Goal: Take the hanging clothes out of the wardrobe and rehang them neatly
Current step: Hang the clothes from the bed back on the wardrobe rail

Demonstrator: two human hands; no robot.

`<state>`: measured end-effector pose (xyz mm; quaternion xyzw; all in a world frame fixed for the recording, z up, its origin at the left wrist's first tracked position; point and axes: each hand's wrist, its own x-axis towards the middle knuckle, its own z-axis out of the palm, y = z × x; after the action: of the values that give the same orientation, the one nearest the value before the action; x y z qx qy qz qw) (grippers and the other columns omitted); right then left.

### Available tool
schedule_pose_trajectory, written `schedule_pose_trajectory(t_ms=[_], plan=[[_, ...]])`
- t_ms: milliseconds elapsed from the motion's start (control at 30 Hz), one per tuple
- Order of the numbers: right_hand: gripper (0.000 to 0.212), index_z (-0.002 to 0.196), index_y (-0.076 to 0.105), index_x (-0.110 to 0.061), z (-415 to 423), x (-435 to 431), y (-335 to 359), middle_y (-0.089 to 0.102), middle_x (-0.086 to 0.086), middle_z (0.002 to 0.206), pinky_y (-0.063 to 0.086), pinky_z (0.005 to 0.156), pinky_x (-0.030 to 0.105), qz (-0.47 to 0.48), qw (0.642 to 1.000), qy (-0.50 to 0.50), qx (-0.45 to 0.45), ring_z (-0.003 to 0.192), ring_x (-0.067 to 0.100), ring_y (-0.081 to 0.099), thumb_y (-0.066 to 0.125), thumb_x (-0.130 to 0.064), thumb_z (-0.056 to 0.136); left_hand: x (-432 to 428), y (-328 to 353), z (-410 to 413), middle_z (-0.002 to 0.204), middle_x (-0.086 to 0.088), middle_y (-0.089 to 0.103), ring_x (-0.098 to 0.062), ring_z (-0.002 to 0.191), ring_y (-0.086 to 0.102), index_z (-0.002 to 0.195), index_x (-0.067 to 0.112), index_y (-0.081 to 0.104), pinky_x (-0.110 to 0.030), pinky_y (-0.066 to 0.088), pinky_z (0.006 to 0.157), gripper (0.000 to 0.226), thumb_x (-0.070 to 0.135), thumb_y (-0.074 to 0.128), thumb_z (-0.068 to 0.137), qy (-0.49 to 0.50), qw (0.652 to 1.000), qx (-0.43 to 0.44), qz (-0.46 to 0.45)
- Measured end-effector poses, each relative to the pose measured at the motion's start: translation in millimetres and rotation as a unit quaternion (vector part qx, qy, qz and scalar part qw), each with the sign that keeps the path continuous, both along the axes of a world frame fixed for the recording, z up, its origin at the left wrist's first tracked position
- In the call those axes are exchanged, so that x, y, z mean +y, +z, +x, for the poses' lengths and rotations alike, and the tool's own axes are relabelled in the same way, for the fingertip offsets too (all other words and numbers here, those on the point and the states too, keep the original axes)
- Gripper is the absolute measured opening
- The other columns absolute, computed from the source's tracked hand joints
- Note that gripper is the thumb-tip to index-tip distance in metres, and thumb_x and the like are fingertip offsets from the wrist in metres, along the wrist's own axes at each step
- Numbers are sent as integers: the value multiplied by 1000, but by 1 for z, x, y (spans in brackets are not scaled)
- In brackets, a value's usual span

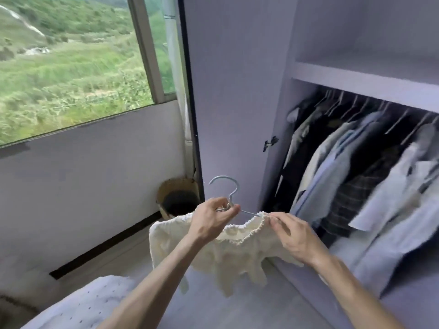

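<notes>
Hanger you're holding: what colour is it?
Pale silvery-blue hanger, above the cream top; head view shows it best.

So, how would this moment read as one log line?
left hand: grips pale metal hanger | right hand: pinches frilled neckline of cream knitted top | white wardrobe: mixed shirts hanging

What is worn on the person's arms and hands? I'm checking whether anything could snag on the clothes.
Nothing visible. The left hand and right hand are ungloved, and both forearms are bare to the frame's edge, no sleeve in view. No watch or bracelet shows at either wrist.
</notes>
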<state>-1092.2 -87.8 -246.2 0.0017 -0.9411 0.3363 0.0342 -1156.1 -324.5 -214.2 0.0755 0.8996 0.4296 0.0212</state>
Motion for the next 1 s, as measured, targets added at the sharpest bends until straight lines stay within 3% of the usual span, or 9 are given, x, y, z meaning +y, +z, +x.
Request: schedule_pose_trajectory(t_ms=[100,233,433,567,633,700,800,900,1000], plan=[[35,131,58,-37,18,28,-9,65,-15,119,42,98,26,50,996,-69,9,111,11,58,37,-44,104,35,-3,-18,60,13,50,-4,60,47,68,28,55,-29,37,61,33,52,66,87,-76,997,13,-1],[41,143,50,-25,56,55,-24,66,-7,120,44,95,35,112,978,-176,3,109,23,55,38,-34,105,81,0,-30,82,11,59,-11,83,59,96,52,64,-36,45,81,14,63,57,90,-215,974,58,-31],[39,110,64,-21,104,73,-29,69,-2,100,45,87,38,168,951,-250,-67,91,23,53,30,-39,102,134,-7,-47,71,7,56,-18,71,54,64,22,51,-40,45,72,44,55,59,92,-284,952,110,-30],[10,102,55,-35,144,69,-10,61,-5,75,46,68,30,24,956,-269,-113,66,8,52,47,-31,103,177,-6,-34,72,12,68,-12,71,63,80,30,67,-37,51,69,17,41,66,92,-337,936,96,27],[11,101,54,-41,158,65,1,54,-11,68,39,59,19,-26,954,-262,-140,59,2,47,51,-30,102,196,-8,-28,82,15,72,-6,80,66,96,37,73,-34,54,75,8,40,66,93,-369,925,68,51],[9,96,54,-39,169,61,8,53,-17,66,41,64,22,-72,948,-265,-164,60,0,46,53,-31,100,213,-10,-21,87,16,72,-5,88,67,110,40,71,-27,52,78,17,43,62,95,-405,911,58,50],[4,94,53,-34,185,52,11,62,-16,79,48,73,28,-106,934,-288,-181,68,0,55,56,-34,98,236,-13,-3,84,26,64,2,82,60,112,37,68,-6,41,66,16,38,57,99,-443,895,39,34],[12,102,52,-16,196,39,8,61,0,85,49,60,26,-186,913,-315,-181,63,6,60,56,-26,99,255,-16,14,101,7,69,-18,89,63,126,25,60,-26,51,76,28,35,48,103,-502,864,20,-32],[8,103,51,-9,202,25,0,57,-3,80,46,53,24,-247,890,-355,-147,57,9,57,55,-16,100,268,-25,24,147,-1,47,-25,139,35,158,32,17,-39,32,114,60,44,40,104,-585,799,6,-143]])
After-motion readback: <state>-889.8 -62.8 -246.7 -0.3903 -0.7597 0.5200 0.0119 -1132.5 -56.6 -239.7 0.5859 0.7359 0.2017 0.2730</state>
